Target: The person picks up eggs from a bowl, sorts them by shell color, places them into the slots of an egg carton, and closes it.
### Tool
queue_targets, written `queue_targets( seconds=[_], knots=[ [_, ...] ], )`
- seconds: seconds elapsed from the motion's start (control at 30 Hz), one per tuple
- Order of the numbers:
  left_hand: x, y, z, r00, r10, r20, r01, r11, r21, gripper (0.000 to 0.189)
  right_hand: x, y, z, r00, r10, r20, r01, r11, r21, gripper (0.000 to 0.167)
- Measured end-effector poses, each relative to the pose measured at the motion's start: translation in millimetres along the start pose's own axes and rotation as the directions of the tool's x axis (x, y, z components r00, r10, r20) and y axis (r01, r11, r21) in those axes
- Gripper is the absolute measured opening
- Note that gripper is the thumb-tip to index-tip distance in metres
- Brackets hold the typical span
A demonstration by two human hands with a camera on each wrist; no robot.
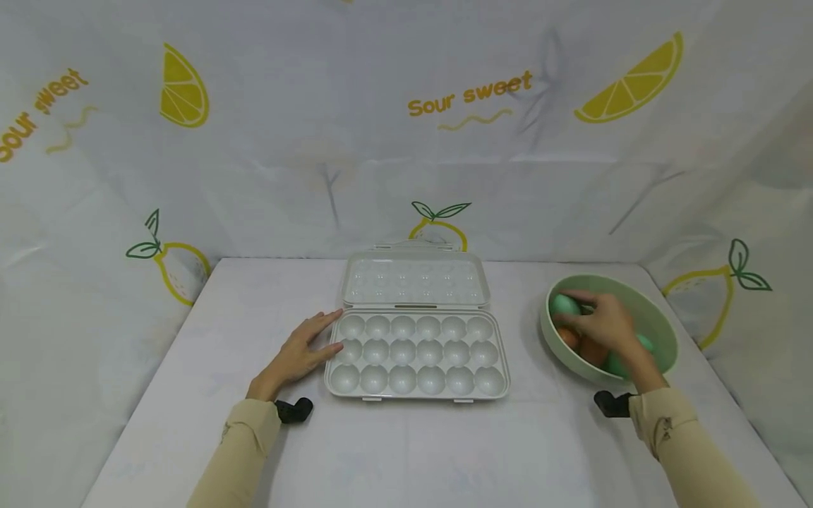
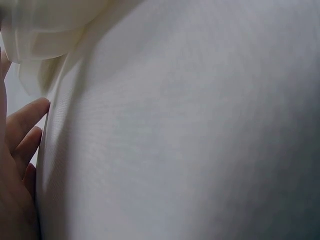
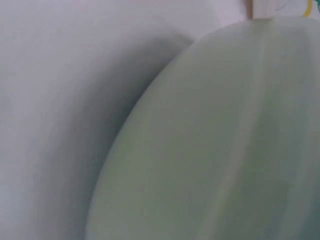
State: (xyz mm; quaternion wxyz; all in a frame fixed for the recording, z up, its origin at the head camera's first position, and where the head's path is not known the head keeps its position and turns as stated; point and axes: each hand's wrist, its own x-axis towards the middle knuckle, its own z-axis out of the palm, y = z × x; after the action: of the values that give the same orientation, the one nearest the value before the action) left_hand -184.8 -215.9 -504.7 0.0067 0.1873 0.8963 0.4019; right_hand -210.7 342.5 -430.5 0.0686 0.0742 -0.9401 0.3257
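A white plastic egg box lies with its lid folded back, showing rows of round hollows. My left hand rests at its left edge, fingers spread, fingertips on the rim; the left wrist view shows some of these fingers beside the box's side. Over at the right, my right hand reaches into a pale green bowl and pinches a green egg between thumb and fingers. Under that hand lie brown eggs and another green egg, partly hidden.
A white cloth covers the table. Behind it hangs a pale curtain printed with lemons. In the right wrist view, the bowl's outer wall fills much of the picture and hides the right hand.
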Motion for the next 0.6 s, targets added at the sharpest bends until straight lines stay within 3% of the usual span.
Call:
queue_targets(
  seconds=[0.17, 0.33, 0.6],
  knots=[
    [0.1, 0.4, -0.8, 1.0, 0.008, -0.005, -0.008, 1.0, 0.0, 0.068, -3.3, -12, -1, 0.995, 0.001, -0.098, 0.02, 0.977, 0.214, 0.05],
    [-0.1, 1.0, -0.9, 1.0, 0.004, 0.001, -0.004, 1.0, -0.001, 0.068, -4.2, -21, -2, 0.991, 0.039, -0.129, 0.003, 0.952, 0.306, 0.052],
    [-0.5, 0.3, 0.8, 1.0, 0.001, 0.003, -0.001, 1.0, -0.004, 0.068, -2.7, -36, 5, 0.983, 0.061, -0.175, 0.027, 0.887, 0.461, 0.05]
  ],
)
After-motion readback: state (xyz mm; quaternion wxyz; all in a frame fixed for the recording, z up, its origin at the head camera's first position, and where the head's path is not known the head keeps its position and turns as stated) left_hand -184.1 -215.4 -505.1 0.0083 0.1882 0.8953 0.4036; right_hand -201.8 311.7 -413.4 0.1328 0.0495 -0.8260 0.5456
